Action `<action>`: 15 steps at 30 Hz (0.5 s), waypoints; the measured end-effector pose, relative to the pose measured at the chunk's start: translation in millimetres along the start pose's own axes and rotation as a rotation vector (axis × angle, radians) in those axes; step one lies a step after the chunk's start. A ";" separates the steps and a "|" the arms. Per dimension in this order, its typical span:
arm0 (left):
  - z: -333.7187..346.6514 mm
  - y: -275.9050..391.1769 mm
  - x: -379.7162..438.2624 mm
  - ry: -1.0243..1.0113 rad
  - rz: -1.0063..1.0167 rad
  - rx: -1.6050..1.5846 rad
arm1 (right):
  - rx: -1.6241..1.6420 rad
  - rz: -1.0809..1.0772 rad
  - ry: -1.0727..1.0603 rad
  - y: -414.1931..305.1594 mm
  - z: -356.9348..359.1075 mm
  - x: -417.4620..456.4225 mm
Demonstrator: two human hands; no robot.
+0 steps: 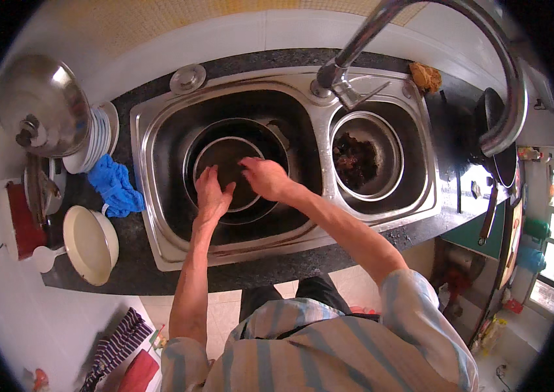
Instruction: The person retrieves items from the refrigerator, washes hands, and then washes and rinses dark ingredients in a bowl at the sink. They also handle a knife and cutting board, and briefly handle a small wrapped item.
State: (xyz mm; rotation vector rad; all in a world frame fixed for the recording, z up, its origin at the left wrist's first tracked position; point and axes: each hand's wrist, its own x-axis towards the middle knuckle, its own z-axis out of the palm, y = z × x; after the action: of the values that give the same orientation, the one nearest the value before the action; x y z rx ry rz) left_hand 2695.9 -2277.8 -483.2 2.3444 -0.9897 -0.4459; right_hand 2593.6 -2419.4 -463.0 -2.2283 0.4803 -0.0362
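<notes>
My left hand [212, 192] is over the near-left side of a round bowl [230, 210] in the large left basin [301, 210] of a stainless steel double sink. Its thumb stands apart from the fingers, and nothing shows in its grasp. Above the bowl's right side is my right hand [266, 179], palm down, with bent, spread fingers and no visible object in them. Murky brownish liquid appears to fill the bowl. A wider round vessel [277, 147] surrounds it. The small right basin holds a metal bowl [393, 169] with dark, wet leafy-looking scraps [355, 159].
A chrome faucet [355, 41] arches over the right basin. Left of the sink are a blue cloth [116, 188], a cream enamel basin [83, 245], stacked plates [98, 137] and a metal lid [44, 103]. A frying pan [505, 161] and a brown scrubber [425, 77] are rightward.
</notes>
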 end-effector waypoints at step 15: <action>46.8 -34.5 15.4 -0.229 -0.077 0.031 | -0.431 0.123 -0.123 18.6 75.7 46.0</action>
State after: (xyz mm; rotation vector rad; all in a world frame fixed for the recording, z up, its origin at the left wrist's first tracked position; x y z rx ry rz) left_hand 2702.2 -2286.0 -542.5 2.4043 -1.0176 -0.7482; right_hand 2644.2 -2390.6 -532.4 -2.5941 0.6001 0.2929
